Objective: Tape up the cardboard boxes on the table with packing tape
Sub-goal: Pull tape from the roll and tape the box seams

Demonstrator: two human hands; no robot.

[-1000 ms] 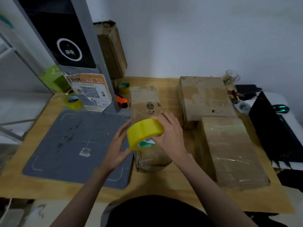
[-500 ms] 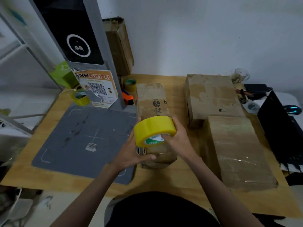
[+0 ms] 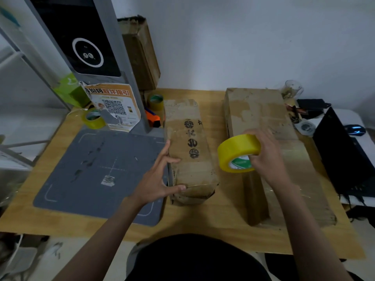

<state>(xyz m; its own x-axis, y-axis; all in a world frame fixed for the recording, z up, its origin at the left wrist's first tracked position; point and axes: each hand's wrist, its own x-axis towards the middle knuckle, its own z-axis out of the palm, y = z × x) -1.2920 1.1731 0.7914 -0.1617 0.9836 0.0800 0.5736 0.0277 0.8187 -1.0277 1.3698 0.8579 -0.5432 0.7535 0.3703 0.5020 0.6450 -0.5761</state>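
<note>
A long narrow cardboard box [image 3: 187,138] with black printed marks lies in the middle of the wooden table [image 3: 219,220]. My left hand [image 3: 160,177] touches its near left edge, thumb on the near end and fingers on the top, not curled round it. My right hand [image 3: 265,157] grips a yellow roll of packing tape [image 3: 237,151] in the air to the right of that box. Two larger boxes lie on the right: a far box [image 3: 253,110] and a near box [image 3: 300,185] with clear tape across it.
A grey mat [image 3: 97,169] covers the table's left. A grey stand with a dark screen [image 3: 85,47] and a QR poster [image 3: 115,106] rises behind it. Two more tape rolls [image 3: 93,118] [image 3: 155,101], an orange tool [image 3: 153,118], an upright box [image 3: 140,53], a laptop [image 3: 345,157].
My right hand has carried the tape roll from above the narrow box off to its right. My left hand has let go of the roll and dropped to the box's left edge.
</note>
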